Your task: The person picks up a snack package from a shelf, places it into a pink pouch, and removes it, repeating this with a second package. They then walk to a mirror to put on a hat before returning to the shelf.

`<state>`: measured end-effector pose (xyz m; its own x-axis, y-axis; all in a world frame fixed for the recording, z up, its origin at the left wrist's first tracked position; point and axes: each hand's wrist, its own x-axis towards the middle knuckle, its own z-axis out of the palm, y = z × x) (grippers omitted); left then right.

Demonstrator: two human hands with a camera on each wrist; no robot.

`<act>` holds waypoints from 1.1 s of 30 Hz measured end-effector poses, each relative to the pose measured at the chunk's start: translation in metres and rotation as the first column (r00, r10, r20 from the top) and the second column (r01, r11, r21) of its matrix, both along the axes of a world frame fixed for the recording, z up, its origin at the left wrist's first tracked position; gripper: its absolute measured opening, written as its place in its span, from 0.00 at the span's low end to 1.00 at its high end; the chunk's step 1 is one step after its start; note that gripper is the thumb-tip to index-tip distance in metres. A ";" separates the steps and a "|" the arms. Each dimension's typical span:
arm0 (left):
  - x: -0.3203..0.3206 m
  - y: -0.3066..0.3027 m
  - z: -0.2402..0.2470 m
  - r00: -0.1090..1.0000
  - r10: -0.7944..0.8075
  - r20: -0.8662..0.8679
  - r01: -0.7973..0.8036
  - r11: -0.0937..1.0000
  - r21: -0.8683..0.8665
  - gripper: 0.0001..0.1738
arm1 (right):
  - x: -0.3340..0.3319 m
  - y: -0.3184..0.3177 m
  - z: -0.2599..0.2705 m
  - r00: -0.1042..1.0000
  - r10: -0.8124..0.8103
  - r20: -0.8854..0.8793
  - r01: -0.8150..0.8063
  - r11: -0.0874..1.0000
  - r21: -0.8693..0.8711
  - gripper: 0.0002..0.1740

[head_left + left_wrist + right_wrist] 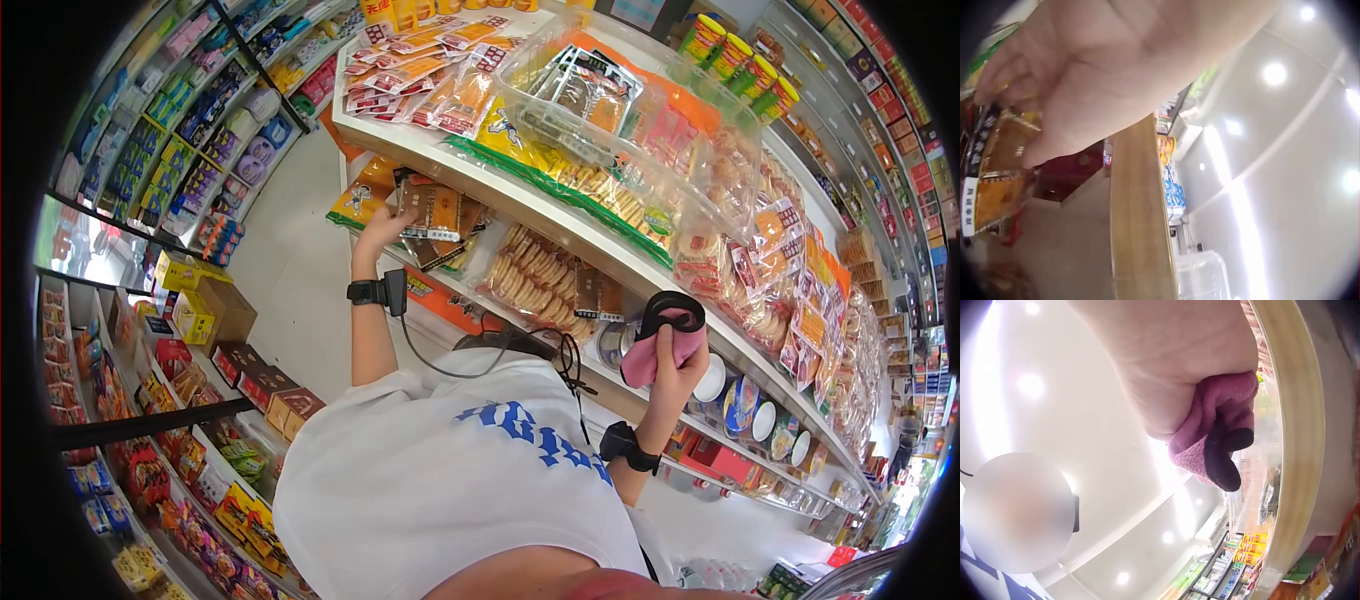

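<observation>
On the lower shelf, my left hand pinches a brown snack package at its left side. The left wrist view shows the thumb of this hand across the brown package, which has a black strip, and curled fingers by its upper edge. A folded pink cloth with black edging is gripped in my right hand, beside the shelf's front edge. In the right wrist view the pink cloth bulges out below the palm of the right hand; most of its fingers are hidden there.
Packaged snacks and a clear plastic bin stand on the white display shelf. Beside the brown package lie a yellow packet and bagged round biscuits. Cartons stand on the floor to the left, near stocked racks. A black cable hangs from the left wrist.
</observation>
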<state>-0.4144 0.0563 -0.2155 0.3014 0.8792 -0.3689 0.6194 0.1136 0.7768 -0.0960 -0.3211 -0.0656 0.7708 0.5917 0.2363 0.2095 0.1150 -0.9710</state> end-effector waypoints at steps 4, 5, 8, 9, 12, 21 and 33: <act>0.005 -0.030 0.066 0.964 -0.265 -0.040 0.265 0.964 -0.006 0.27 | -0.002 -0.009 -0.001 0.998 -0.064 -0.012 0.064 0.998 -0.019 0.13; 0.006 -0.042 0.097 0.944 -0.319 0.085 0.328 0.938 -0.114 0.27 | -0.002 -0.010 -0.001 0.997 -0.079 -0.022 0.079 0.997 -0.021 0.13; 0.029 -0.103 0.225 0.608 -0.648 0.458 0.623 0.747 0.231 0.26 | 0.001 -0.015 -0.005 0.996 -0.085 0.000 0.085 0.994 -0.068 0.14; 0.035 -0.117 0.249 0.481 -0.706 0.520 0.618 0.694 0.370 0.27 | 0.002 -0.016 -0.005 0.997 -0.076 0.021 0.077 0.993 -0.089 0.15; 0.084 -0.149 0.286 -0.166 -0.761 0.627 0.429 0.517 0.741 0.35 | -0.003 -0.013 -0.001 0.999 -0.052 0.006 0.052 0.995 -0.085 0.13; 0.182 -0.238 0.338 -0.689 -0.632 0.354 0.301 0.196 0.933 0.30 | -0.003 -0.021 -0.004 0.998 0.001 0.060 0.003 0.998 -0.071 0.14; 0.206 -0.237 0.352 -0.785 -0.606 0.131 -0.054 0.278 0.959 0.25 | 0.012 -0.046 -0.013 0.969 -0.223 -0.102 0.225 0.974 0.002 0.14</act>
